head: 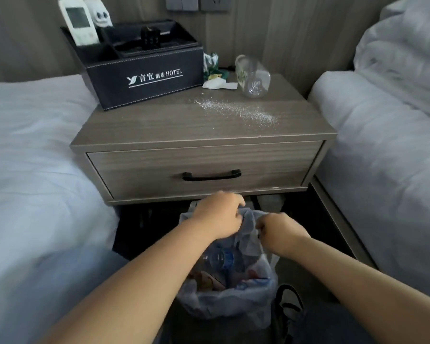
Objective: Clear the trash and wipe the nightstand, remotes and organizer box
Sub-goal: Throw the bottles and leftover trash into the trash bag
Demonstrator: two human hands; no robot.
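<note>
Below the nightstand (pixel 159 125) a trash bin lined with a thin plastic bag (pixel 248 301) holds bottles and wrappers. My left hand (pixel 219 214) and my right hand (pixel 278 229) both grip the bag's far edge, fingers curled into the plastic. On the nightstand's top stand a black organizer box (pixel 147 78) with two white remotes (pixel 78 21) in its back left slot, an empty clear bottle (pixel 253 75) lying on its side, crumpled wrappers and tissue (pixel 216 78), and a streak of white spilled grains (pixel 236 110).
White-sheeted beds flank the nightstand, one on the left (pixel 35 170) and one on the right (pixel 387 145). The drawer (pixel 209 167) is closed, with a black handle. A black strap or bag (pixel 288 306) lies on the floor beside the bin. Wall sockets (pixel 196 2) sit above.
</note>
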